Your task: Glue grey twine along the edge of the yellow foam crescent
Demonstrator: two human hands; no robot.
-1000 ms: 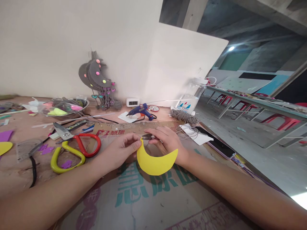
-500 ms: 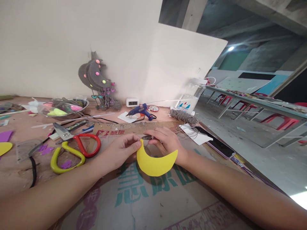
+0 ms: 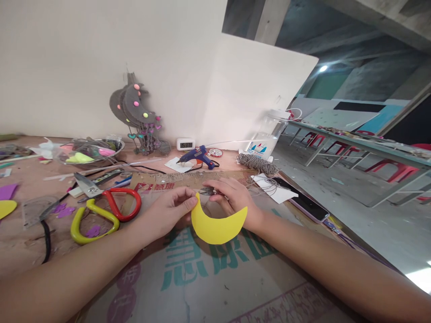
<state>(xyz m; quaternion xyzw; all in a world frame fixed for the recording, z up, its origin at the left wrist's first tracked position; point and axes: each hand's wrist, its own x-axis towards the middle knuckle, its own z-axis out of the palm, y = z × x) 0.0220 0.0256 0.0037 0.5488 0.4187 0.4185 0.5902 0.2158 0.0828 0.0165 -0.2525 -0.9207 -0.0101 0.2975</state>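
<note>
Nearest: printed cardboard (image 3: 202,296) spread below the fingers, under both forearms. Yellow crescent (image 3: 218,231) on the near side of the fingers, held up with its horns upward. Left hand (image 3: 177,208): thumb and fingers (image 3: 190,204) pinched narrow on the crescent's left horn. Right hand (image 3: 240,202), just beyond the crescent: fingers curled round pliers (image 3: 206,191), their nose pointed at that same horn. Whether the pliers bite it or only come close, cannot tell. Progress, as judged: outline looks fully cut, curve complete, both horns formed; visible face plain, nothing fixed to it. Work at the left horn seems in hand and unfinished; no hole or fitting made out there. Far face hidden. Left of the fingers: scissors (image 3: 109,202), lying unused with blades pointing away, purple cutouts (image 3: 93,231) around them; farther left, another yellow piece (image 3: 6,208). Right of the fingers, slightly beyond: white paper (image 3: 274,188) partly over a phone (image 3: 306,202). Beyond the fingers, on the table (image 3: 161,161): glue gun (image 3: 195,154) set down, nozzle over a paper scrap; twine (image 3: 257,163) to its right, clock (image 3: 186,144) behind. Beyond and left: filled bowl (image 3: 119,144), then grey crescents (image 3: 133,103) hanging against the wall, dotted with coloured balls.
</note>
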